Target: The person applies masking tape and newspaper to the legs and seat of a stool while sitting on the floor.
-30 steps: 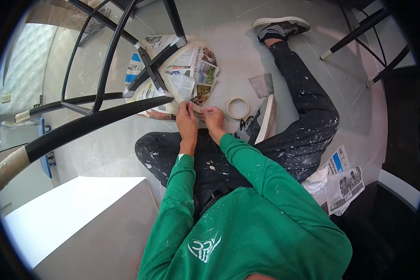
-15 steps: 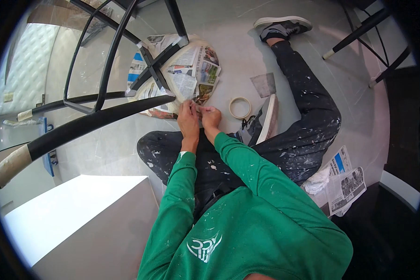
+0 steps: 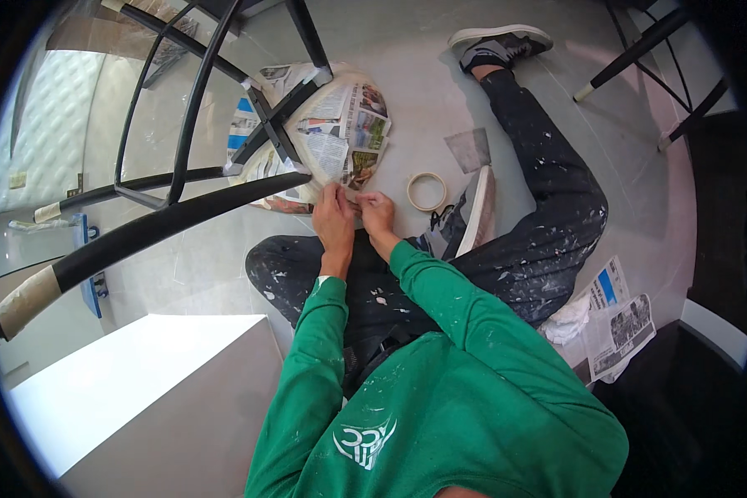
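An upturned black stool stands before me, its seat (image 3: 365, 124) wrapped in newspaper and edged with cream masking tape. The black cross brace (image 3: 267, 124) lies over the wrapped underside. At the near rim of the seat, below the tip of one leg, my left hand (image 3: 334, 220) has its fingers pressed together. My right hand (image 3: 377, 214) is pinched close beside it, the fingertips of both almost meeting. Whatever they grip there is too small and covered to name. To their right, a roll of masking tape (image 3: 427, 192) lies flat on the floor.
Long black stool legs (image 3: 166, 217) with taped ends reach left over the floor. A white box-like block (image 3: 141, 390) stands at the lower left. Newspaper sheets (image 3: 618, 328) lie at the right. A dark sanding-sheet-like square (image 3: 469, 150) is near my shoe (image 3: 476, 214). More black legs (image 3: 635, 58) stand far right.
My right hand has drawn slightly right, widening the small gap between the hands. My left hand stays at the seat's rim. The view has shifted a little.
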### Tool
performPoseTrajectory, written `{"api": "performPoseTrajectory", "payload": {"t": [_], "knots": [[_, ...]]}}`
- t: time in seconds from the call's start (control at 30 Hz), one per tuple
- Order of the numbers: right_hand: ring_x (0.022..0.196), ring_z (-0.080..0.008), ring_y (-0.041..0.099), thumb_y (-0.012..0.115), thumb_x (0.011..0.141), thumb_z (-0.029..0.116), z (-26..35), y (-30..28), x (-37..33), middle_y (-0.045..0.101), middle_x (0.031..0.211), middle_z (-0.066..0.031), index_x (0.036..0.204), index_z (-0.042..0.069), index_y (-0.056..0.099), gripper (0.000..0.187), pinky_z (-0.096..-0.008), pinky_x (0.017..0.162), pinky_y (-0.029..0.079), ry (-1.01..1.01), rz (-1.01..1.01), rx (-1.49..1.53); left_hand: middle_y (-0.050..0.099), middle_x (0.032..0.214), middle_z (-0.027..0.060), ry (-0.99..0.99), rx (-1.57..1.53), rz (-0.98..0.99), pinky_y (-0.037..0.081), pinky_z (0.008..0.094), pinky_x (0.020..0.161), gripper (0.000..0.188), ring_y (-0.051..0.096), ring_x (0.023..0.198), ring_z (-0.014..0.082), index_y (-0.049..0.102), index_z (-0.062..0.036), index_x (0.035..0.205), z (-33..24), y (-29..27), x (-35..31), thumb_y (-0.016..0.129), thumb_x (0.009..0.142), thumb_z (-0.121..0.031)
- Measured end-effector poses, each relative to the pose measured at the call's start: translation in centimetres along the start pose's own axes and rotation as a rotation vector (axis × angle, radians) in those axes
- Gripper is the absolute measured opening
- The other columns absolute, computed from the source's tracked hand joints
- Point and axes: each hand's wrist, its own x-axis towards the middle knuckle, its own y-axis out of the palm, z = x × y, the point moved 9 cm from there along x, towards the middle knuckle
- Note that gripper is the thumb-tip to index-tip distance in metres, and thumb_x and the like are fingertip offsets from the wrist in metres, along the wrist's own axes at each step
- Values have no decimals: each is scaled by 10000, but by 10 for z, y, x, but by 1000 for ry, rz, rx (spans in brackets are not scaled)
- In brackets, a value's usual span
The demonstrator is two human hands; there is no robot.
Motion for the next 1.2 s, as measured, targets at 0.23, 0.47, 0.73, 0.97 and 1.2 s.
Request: {"api": "performPoseTrajectory", "payload": {"t": [0.23, 0.47, 0.73, 0.97, 1.2], "knots": [[712, -190, 718, 680, 933, 79, 28, -27, -28, 716, 852, -106, 957, -16, 663, 99, -292, 592, 568, 177, 71, 16, 620, 950, 152, 51, 46, -31, 495, 452, 742, 92, 617, 885, 372, 659, -36, 980, -8, -10, -15, 677, 915, -97], [612, -194, 719, 675, 915, 63, 37, -26, -20, 718, 772, -127, 917, -43, 661, 107, -293, 502, 555, 52, 19, -123, 622, 865, 151, -1, 11, 21, 482, 439, 732, 111, 623, 829, 355, 700, -23, 957, 4, 6, -7, 704, 906, -121], [561, -195, 706, 697, 892, 76, 38, -10, -12, 715, 691, -132, 852, -46, 672, 131, -315, 487, 551, -38, -26, -277, 622, 870, 127, 51, 77, -35, 487, 438, 712, 98, 628, 816, 343, 706, -54, 947, 12, 9, 2, 706, 897, -137], [573, -222, 710, 769, 839, 157, 46, -10, -9, 723, 687, -144, 796, -17, 703, 191, -368, 562, 565, -215, -153, -546, 608, 870, 108, 42, 132, -29, 500, 427, 705, 109, 638, 838, 334, 696, -69, 951, 10, 9, 4, 716, 893, -159], [643, -272, 718, 795, 804, 234, 64, -6, -25, 729, 723, -156, 785, 6, 728, 238, -393, 649, 565, -109, -135, -548, 627, 901, 92, -75, 154, -22, 525, 420, 699, 141, 653, 824, 323, 687, -82, 967, 25, 9, -1, 729, 885, -189]]}}
